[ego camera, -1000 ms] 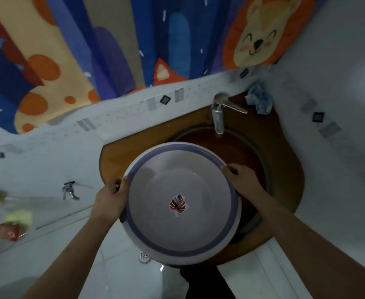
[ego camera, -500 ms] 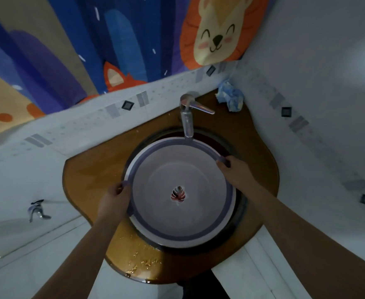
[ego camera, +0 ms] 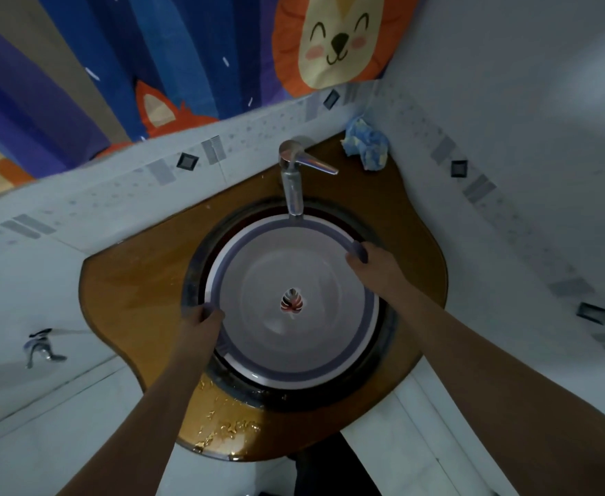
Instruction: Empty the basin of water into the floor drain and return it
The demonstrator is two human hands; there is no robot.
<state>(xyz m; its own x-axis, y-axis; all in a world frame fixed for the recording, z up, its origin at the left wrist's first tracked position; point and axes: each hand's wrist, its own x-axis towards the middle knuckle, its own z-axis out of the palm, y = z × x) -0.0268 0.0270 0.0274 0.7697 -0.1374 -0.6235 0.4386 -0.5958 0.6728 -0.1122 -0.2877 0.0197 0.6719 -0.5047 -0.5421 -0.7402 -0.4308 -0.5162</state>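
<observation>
Both hands pinch the basin [ego camera: 258, 281] rim: left hand [ego camera: 201, 322], right hand [ego camera: 371, 261]. The tap [ego camera: 293, 187] hides the far rim, and the sink [ego camera: 383, 352] underneath barely shows.

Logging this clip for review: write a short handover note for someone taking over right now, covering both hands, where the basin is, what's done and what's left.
Left hand: gripping the basin rim at its near-left edge.
Right hand: gripping the rim at the far-right edge.
The basin sits inside the round sink in the brown counter, under the faucet. It looks empty, with its leaf print showing clearly.
Done: emptying, judging by the dry-looking basin; it is back in the sink.
Left: let go with both hands. Water droplets lie on the counter's front edge.
</observation>
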